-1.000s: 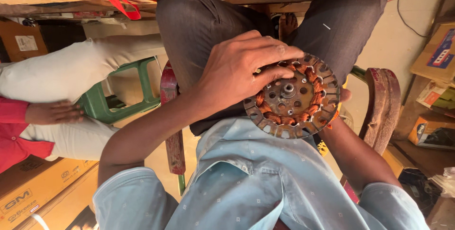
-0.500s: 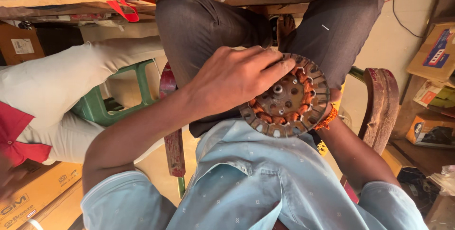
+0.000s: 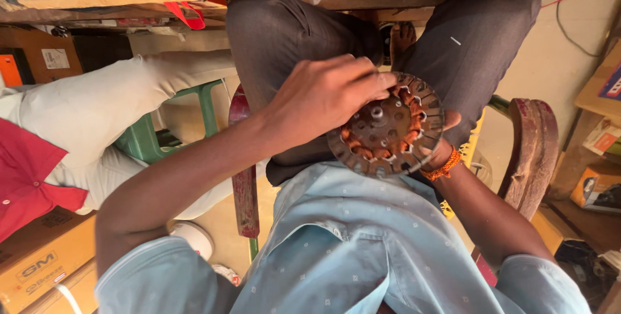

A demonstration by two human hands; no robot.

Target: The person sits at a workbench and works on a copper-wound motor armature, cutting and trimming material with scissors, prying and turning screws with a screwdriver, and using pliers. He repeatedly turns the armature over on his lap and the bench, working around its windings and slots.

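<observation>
Since the earlier frames, the left hand [image 3: 323, 97] has slid off the motor stator [image 3: 386, 133], uncovering its copper coils, so the windings now lie open to work. It rests over the lap, fingertips pressed together on the far-left rim; the right hand [image 3: 440, 149] cups it from beneath, thumb on the right edge.

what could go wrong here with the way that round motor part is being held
The stator is propped over the lap, the right hand mostly hidden beneath it, so it may slip and fall. The left hand presses fingers on the copper windings; thin wire could get nicked or bent. The slotted metal rim might scrape fingertips.
</observation>
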